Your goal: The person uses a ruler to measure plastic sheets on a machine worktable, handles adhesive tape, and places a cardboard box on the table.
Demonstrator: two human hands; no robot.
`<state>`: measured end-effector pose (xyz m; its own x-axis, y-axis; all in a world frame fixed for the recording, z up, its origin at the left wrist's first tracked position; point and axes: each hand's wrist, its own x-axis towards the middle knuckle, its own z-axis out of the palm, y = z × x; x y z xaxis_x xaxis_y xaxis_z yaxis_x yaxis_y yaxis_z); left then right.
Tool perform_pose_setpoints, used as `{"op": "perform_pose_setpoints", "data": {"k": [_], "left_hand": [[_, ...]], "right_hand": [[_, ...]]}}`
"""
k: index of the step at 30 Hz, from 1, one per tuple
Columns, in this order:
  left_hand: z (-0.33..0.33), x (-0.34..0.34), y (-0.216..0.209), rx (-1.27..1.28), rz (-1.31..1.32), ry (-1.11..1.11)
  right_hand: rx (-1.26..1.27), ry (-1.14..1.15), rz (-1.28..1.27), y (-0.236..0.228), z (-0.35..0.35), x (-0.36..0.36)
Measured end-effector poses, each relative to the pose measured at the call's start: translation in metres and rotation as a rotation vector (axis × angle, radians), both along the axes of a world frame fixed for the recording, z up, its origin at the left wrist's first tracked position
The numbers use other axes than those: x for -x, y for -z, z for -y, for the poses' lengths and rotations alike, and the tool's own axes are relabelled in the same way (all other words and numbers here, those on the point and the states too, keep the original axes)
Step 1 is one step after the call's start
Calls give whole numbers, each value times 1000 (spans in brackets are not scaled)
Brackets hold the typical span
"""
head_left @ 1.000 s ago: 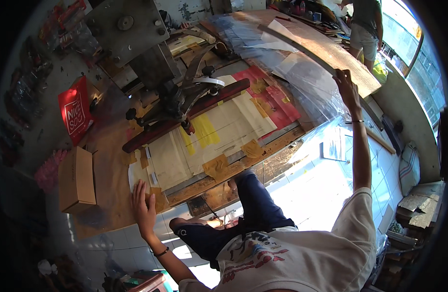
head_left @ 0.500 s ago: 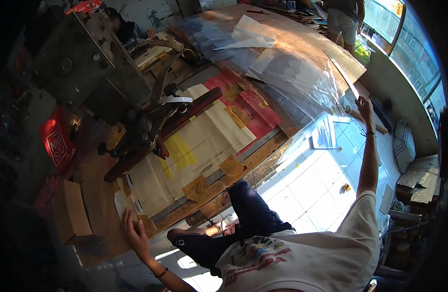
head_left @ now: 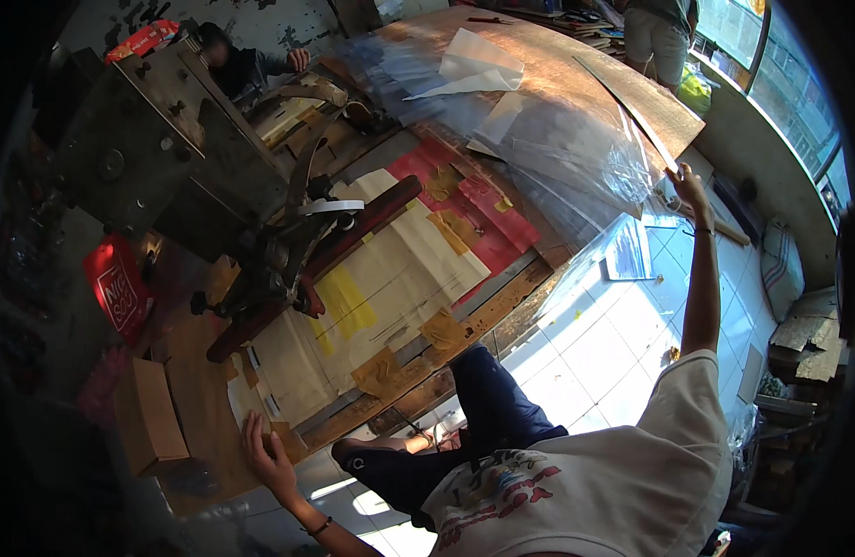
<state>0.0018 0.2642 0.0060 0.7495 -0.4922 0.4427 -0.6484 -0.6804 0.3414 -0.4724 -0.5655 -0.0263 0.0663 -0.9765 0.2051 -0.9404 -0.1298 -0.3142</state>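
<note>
My right hand (head_left: 689, 190), stretched out at the right, is closed round the near end of a long thin strip (head_left: 624, 104). The strip slants away to the far left over clear plastic sheets (head_left: 567, 139) on a large brown board (head_left: 557, 46). At the lower left, my left hand (head_left: 271, 466) rests with its fingers apart and nothing in them. It touches the brown work surface (head_left: 214, 464) beside the corner of a cream sheet (head_left: 400, 269) patched with tape. A dark red bar (head_left: 367, 243) with a black metal clamp (head_left: 270, 265) crosses that sheet.
A dark metal machine (head_left: 158, 158) stands at the left, with a person (head_left: 237, 70) behind it. An open cardboard box (head_left: 154, 418) and a red bag (head_left: 116, 288) are left of my left hand. Another person (head_left: 655, 42) stands far right. White floor tiles (head_left: 604, 334) show below.
The strip has swung and reached farther to the far left across the board, as my right hand moved slightly left. My left hand stays on the surface.
</note>
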Motion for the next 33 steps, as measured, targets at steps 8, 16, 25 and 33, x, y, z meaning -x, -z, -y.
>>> {"op": "perform_pose_setpoints", "data": {"k": [8,16,25,33], "left_hand": [[-2,-3,1,9,17,3],[2,-5,10,66,16,35],[-2,-7,10,103,24,67],[24,50,-58,340,-185,167]], "right_hand": [[137,-148,-265,-65,-53,-46],[195,-820,39,-62,-105,-116],[600,-598,152,-80,-123,-145],[320,-987,531,-246,-335,-185]]}}
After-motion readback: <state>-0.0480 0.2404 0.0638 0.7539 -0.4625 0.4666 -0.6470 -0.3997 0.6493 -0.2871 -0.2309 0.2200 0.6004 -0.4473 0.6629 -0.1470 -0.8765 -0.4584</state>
